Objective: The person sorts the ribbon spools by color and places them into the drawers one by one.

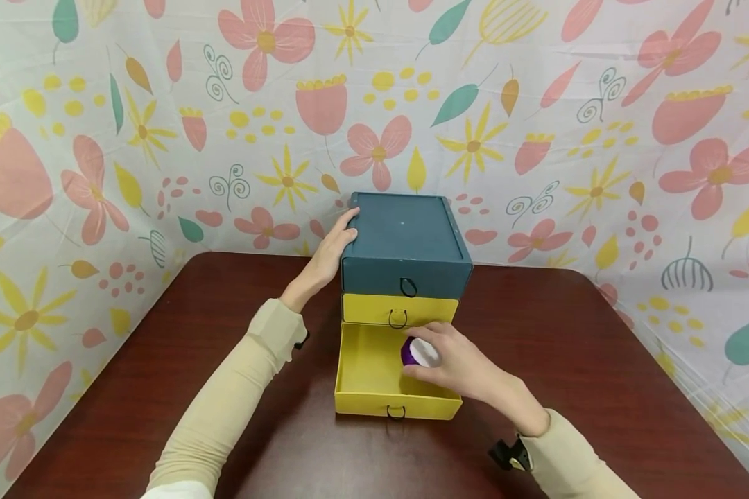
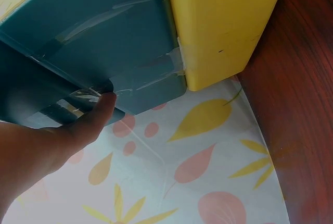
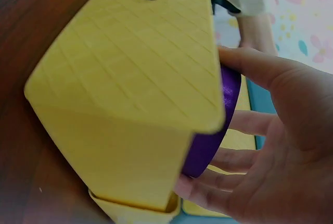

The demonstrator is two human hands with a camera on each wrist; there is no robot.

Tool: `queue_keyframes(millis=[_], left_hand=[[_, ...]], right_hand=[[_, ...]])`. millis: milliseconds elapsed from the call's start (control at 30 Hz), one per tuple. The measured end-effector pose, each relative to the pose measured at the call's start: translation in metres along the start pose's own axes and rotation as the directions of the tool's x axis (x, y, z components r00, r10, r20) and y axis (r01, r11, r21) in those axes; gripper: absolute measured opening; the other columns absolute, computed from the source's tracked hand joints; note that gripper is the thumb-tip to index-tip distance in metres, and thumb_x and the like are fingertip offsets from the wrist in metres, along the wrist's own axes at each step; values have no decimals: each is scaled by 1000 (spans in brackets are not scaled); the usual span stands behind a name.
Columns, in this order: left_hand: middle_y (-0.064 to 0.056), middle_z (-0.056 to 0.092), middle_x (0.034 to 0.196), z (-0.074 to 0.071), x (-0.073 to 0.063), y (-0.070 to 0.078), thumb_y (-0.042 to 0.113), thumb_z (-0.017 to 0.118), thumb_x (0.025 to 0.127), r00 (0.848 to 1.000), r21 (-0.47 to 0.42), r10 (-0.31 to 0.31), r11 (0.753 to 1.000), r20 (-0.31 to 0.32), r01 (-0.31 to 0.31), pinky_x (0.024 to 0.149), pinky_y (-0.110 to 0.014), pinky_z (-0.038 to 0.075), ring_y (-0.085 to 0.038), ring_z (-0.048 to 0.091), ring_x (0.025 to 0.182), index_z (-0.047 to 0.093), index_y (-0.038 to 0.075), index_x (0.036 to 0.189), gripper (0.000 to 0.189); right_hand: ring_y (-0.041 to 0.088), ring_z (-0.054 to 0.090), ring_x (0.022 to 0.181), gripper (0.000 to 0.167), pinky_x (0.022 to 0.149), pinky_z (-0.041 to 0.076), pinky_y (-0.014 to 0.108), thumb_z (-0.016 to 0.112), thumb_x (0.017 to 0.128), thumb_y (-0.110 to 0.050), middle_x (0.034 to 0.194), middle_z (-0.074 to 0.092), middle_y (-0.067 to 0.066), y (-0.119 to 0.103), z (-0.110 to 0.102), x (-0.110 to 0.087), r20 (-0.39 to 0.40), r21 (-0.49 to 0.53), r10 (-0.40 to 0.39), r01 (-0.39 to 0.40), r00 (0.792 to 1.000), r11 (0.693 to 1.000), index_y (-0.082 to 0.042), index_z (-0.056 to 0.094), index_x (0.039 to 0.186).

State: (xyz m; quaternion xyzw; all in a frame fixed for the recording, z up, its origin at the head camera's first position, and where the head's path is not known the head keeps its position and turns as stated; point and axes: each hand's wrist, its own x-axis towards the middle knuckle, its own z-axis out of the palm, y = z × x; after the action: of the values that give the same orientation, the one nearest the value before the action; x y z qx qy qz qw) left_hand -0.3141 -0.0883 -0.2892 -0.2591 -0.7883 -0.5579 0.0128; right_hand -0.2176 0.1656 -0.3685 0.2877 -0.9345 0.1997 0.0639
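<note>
My right hand [image 1: 458, 360] is inside the pulled-out lower yellow drawer [image 1: 365, 360], its thumb and fingers curved round a small round purple and white object [image 1: 423, 352]. Its purple, shiny side [image 3: 231, 91] shows between thumb and fingers in the right wrist view, partly hidden by the drawer's front. What kind of thing it is, I cannot tell. My left hand [image 1: 327, 256] rests against the left side of the blue-green drawer box [image 1: 402, 225], fingers along its top edge. In the left wrist view a finger [image 2: 99, 112] presses on the taped blue-green side.
A second yellow drawer [image 1: 368, 308] with a black loop handle sits closed above the pulled-out one, under the blue-green part. The unit stands on a dark reddish-brown table [image 1: 274, 430]. Behind it hangs a white cloth [image 1: 362, 62] with flower and leaf prints.
</note>
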Motion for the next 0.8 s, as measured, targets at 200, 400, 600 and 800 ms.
queue_keyframes(millis=[200, 400, 600, 800], left_hand=[[-9, 5, 164, 0, 1, -1, 25, 26, 104, 1000, -1, 6, 1000, -2, -6, 121, -51, 11, -27, 7, 152, 13, 10, 156, 56], [-8, 6, 164, 1, 0, -3, 27, 26, 104, 1000, 0, -2, 1000, -2, 2, 121, -51, 11, -27, 6, 152, 13, 10, 156, 56], [-8, 6, 164, 1, 0, -3, 26, 25, 104, 1000, -8, -5, 1000, -4, 5, 121, -51, 11, -26, 6, 152, 12, 11, 156, 56], [-9, 6, 164, 2, 0, -4, 25, 26, 104, 1000, -29, 12, 1000, -6, -12, 121, -51, 12, -28, 7, 151, 13, 10, 156, 56]], right_hand=[[23, 55, 103, 57, 65, 51, 27, 77, 77, -43, 116, 63, 9, -5, 16, 7, -12, -105, -18, 17, 1000, 994, -13, 64, 125], [25, 56, 107, 58, 67, 54, 32, 78, 76, -45, 117, 63, 8, -9, 28, 10, -12, -161, -27, 24, 1000, 987, -15, 65, 124], [32, 58, 113, 59, 88, 53, 46, 71, 82, -48, 123, 63, 12, -9, 34, 11, -13, -167, -52, 49, 999, 985, -12, 63, 128], [18, 61, 98, 26, 82, 53, 37, 66, 91, -30, 107, 69, 1, -16, 23, -1, -178, -33, -122, 118, 976, 992, -12, 71, 110]])
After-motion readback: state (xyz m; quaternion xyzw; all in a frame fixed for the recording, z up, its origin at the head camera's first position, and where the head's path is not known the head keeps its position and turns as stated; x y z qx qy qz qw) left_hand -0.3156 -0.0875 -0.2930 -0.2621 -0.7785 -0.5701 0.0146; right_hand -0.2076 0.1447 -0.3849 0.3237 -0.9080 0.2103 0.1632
